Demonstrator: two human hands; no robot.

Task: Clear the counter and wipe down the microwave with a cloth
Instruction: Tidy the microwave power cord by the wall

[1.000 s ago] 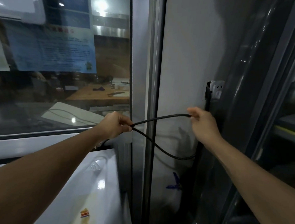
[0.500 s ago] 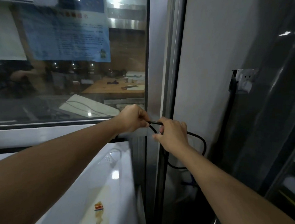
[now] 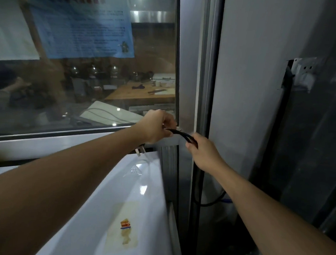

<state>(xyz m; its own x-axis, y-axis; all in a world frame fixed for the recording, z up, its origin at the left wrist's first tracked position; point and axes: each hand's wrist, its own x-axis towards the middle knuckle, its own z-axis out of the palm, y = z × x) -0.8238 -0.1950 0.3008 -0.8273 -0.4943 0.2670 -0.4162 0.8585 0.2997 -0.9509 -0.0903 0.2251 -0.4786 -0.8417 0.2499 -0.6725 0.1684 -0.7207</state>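
While both hands bunch up the black cord, nothing is being wiped yet. The left hand has its fingers curled round one end of the cord. The right hand pinches the cord just beside it. The plug hangs under the left wrist, with its metal pins just above the back edge of the white microwave. The wall socket on the right has nothing plugged in. No cloth can be seen.

The cord could slip, because the loops are loose, and then the plug might bang the shiny top. More cord hangs down in the gap by the wall, so a hard pull could snag it. The old sticker on top looks stuck on and may need hard rubbing.
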